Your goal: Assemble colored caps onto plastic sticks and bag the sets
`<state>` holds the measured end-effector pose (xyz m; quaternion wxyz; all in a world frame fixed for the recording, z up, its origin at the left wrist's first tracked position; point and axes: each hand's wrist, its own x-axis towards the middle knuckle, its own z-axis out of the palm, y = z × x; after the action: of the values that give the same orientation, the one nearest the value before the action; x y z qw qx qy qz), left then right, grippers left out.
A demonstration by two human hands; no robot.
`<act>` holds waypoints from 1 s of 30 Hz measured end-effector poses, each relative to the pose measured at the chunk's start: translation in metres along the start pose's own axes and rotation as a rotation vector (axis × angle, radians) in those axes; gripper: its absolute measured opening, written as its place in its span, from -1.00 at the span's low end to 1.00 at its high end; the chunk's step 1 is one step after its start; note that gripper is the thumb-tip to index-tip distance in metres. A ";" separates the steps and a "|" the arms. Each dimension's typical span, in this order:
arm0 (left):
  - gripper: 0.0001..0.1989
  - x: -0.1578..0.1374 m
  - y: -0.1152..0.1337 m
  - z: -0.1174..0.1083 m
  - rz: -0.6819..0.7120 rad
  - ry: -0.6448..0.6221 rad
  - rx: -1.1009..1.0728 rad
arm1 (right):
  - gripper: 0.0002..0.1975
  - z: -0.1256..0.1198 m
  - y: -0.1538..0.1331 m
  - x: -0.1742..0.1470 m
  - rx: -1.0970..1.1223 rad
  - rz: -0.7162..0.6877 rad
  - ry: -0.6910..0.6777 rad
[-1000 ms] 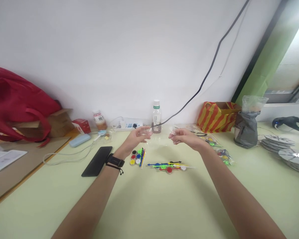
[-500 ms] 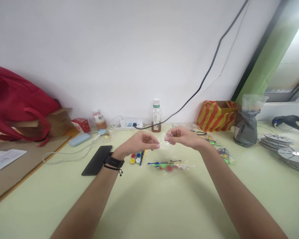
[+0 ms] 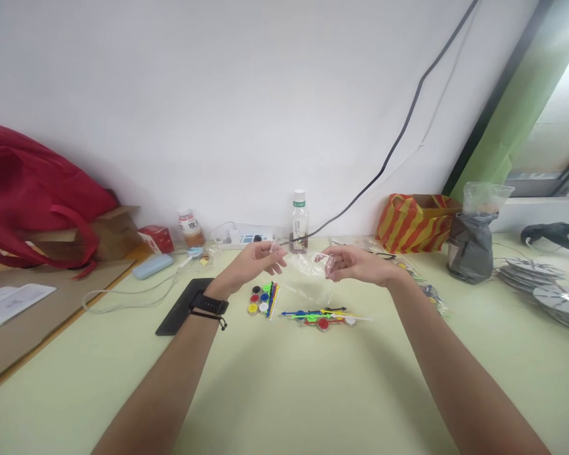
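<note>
Between my two hands a clear plastic bag point(image 3: 308, 268) is stretched out above the table. My left hand point(image 3: 253, 264) pinches its left edge, and my right hand point(image 3: 353, 264) grips the right edge. Below the bag lies a row of coloured arrow-shaped spinners point(image 3: 313, 316) with round bases, in blue, green, yellow, red and black. Left of them sits a group of small round discs point(image 3: 253, 300) in several colours, beside a bundle of coloured pointers point(image 3: 272, 300) lying close together.
A black phone point(image 3: 184, 306) lies by my left wrist. Against the wall stand a drink bottle point(image 3: 299, 221), a power strip point(image 3: 249, 234) and a striped bag point(image 3: 412, 221). On the right are a grey bag point(image 3: 471, 246) and stacked discs point(image 3: 559, 306); a red bag point(image 3: 42, 189) is far left.
My hands have moved apart, and the crumpled clear plastic between them is now spread wide as a bag. The spinners below stay in place.
</note>
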<state>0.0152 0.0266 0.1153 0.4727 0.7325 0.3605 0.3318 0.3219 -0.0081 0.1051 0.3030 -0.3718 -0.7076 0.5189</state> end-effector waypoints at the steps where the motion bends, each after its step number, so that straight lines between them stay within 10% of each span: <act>1: -0.58 0.001 -0.001 0.002 0.011 0.019 -0.002 | -0.55 0.001 -0.001 0.000 0.008 -0.003 0.002; 11: -0.53 0.011 -0.012 0.006 0.061 0.283 -0.136 | -0.65 0.002 0.002 0.004 0.025 -0.078 0.255; 17: -0.52 0.015 -0.016 0.014 0.136 0.401 -0.158 | -0.54 0.008 0.019 0.026 -0.320 -0.156 0.816; 30: -0.61 0.023 -0.029 0.022 0.178 0.508 -0.106 | -0.33 0.014 0.016 0.031 0.081 -0.005 0.605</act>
<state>0.0390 0.0447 0.0841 0.3736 0.6288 0.3839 0.5636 0.2967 0.0139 0.0871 0.5157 -0.4953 -0.5650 0.4116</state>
